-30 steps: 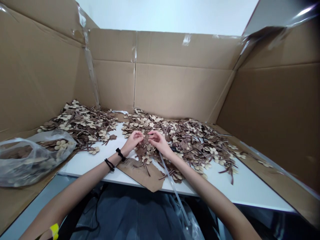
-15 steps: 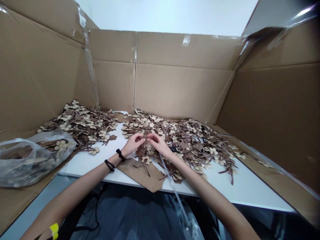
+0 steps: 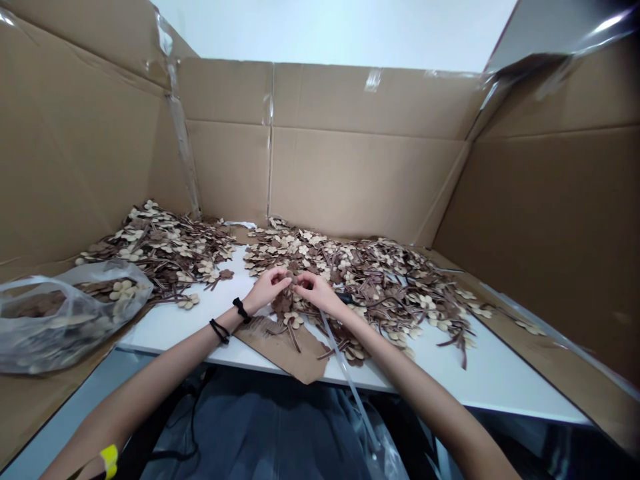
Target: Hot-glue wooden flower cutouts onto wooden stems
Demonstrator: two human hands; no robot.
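Note:
Between my two hands, above the near middle of the table, is a small brown flower-shaped piece (image 3: 292,274). My left hand (image 3: 267,289) pinches it from the left with thumb and fingertips. On its other side my right hand (image 3: 319,293) is closed too, fingertips meeting the same piece; its exact edge is partly covered by the fingers. Just below lie brown and cream flower pieces (image 3: 293,320) with thin strips, on a torn cardboard sheet (image 3: 295,357). Beyond the hands spreads a large heap of similar flowers (image 3: 370,267).
Cardboard walls (image 3: 370,160) enclose the white table (image 3: 510,380) on three sides. Another flower pile (image 3: 170,243) lies at the back left, beside a clear plastic bag (image 3: 55,333) of flowers. A translucent tube (image 3: 350,380) runs over the front edge near my right forearm.
My right fingers have shifted and curled slightly around the small piece. My left hand stays almost in place, and the piles look the same.

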